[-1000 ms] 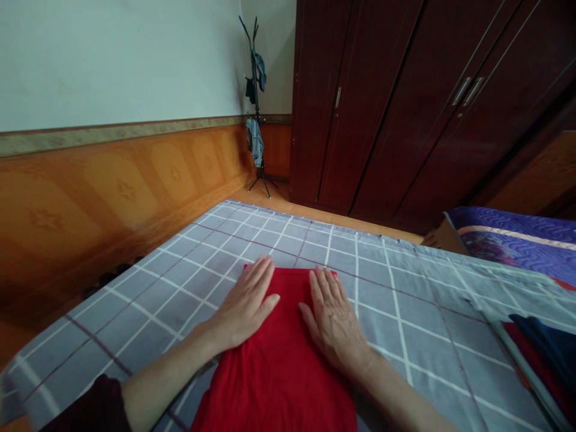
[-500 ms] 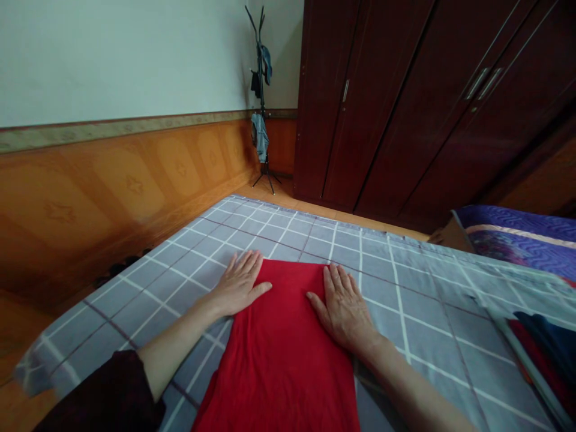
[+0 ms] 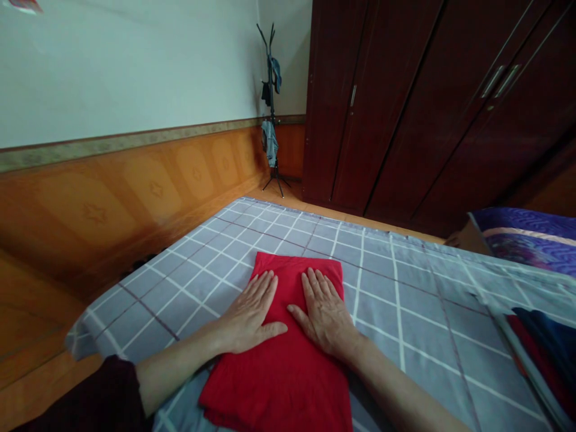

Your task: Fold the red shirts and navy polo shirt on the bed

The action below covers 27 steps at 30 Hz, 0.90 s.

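Note:
A red cloth garment (image 3: pixel 283 384), laid in a long folded strip, rests on a grey checked bedspread (image 3: pixel 198 264). Its far edge is fairly straight, and its near end runs to the bottom of the view. My left hand (image 3: pixel 254 315) lies flat on its left side, fingers pointing away and thumb spread inward. On the right half, my right hand (image 3: pixel 324 312) presses flat with the fingers stretched out. Neither hand grips the fabric. What kind of garment it is, I cannot tell.
A stack of folded dark clothes (image 3: pixel 544 354) lies at the right on the bed. Beyond stand a dark red wardrobe (image 3: pixel 382 108) and a black coat rack (image 3: pixel 272 108) with items hanging. A purple quilt (image 3: pixel 531 237) is at the far right.
Both hands have slid from the garment's far corners inward and nearer to me over the cloth. The near part of the garment looks flatter and neater. The view has shifted slightly.

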{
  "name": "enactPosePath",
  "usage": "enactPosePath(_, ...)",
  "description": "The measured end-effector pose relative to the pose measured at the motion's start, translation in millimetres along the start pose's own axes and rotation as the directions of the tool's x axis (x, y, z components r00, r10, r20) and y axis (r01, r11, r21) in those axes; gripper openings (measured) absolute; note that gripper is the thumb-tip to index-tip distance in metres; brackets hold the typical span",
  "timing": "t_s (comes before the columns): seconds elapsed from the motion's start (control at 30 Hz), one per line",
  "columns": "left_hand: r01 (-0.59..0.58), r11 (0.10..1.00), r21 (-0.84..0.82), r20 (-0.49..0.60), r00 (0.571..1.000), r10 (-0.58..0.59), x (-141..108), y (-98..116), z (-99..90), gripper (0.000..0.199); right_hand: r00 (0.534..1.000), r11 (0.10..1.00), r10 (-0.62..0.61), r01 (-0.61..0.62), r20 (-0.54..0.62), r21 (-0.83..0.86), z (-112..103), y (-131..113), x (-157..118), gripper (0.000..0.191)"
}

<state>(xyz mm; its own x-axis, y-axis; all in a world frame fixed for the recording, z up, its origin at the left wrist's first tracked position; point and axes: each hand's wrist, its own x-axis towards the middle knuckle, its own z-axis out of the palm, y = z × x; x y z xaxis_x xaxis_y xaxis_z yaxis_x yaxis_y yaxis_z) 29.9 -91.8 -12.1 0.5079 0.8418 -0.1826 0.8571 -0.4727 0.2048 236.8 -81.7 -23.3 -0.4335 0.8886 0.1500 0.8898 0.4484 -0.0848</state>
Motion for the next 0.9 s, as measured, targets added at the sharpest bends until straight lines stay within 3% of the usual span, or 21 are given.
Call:
enactPosePath(0.13, 0.084, 0.995, 0.048, -0.052, 0.995, -0.082, -11.7, -22.5, -0.9, 0.078, 0.999, 0.999, 0.051, -0.051, 0.018, -0.004, -3.9, -0.5, 0.1, 0.077)
enactPosePath(0.27, 0.156, 0.987, 0.032, -0.120, 0.981, -0.151, -10.4, -12.8, -12.9, 0.075, 0.999, 0.999, 0.051, -0.051, 0.008, 0.020, -2.2, -1.4, -1.1, 0.076)
enactPosePath(0.37, 0.015, 1.000, 0.007, -0.174, 0.985, -0.014, 3.7, 1.6, -15.2, 0.071, 0.999, 0.999, 0.036, -0.036, -0.023, 0.023, 1.9, 0.2, -1.6, 0.074)
enactPosePath(0.47, -0.070, 0.997, 0.019, -0.115, 0.991, 0.072, 21.8, -6.0, -9.8, 0.070, 0.998, 0.999, 0.036, -0.036, -0.042, 0.016, 4.7, 1.5, -1.8, 0.072)
enactPosePath(0.53, 0.029, 0.999, 0.041, -0.119, 0.993, -0.024, 30.6, -23.4, -8.3, 0.067, 0.998, 0.999, 0.038, -0.037, -0.046, 0.021, 4.8, 1.7, -2.0, 0.073)
enactPosePath(0.67, 0.240, 0.969, 0.061, -0.225, 0.949, -0.221, 34.4, -45.3, -15.4, 0.063, 0.999, 0.999, 0.032, -0.031, -0.043, 0.036, 3.7, 1.4, -2.6, 0.074)
enactPosePath(0.73, 0.201, 0.978, 0.063, -0.250, 0.952, -0.179, 31.8, -39.8, -17.0, 0.062, 0.999, 0.999, 0.033, -0.031, -0.043, 0.035, 3.6, 1.4, -2.7, 0.074)
enactPosePath(0.83, 0.006, 0.998, 0.063, -0.163, 0.987, 0.005, 29.1, -27.5, -14.0, 0.062, 0.999, 0.999, 0.035, -0.033, -0.042, 0.033, 3.1, 1.4, -2.7, 0.074)
enactPosePath(0.9, 0.011, 0.998, 0.060, -0.104, 0.995, -0.004, 29.3, -26.6, -13.7, 0.063, 0.999, 0.999, 0.040, -0.038, -0.035, 0.031, 1.9, 1.0, -2.7, 0.073)
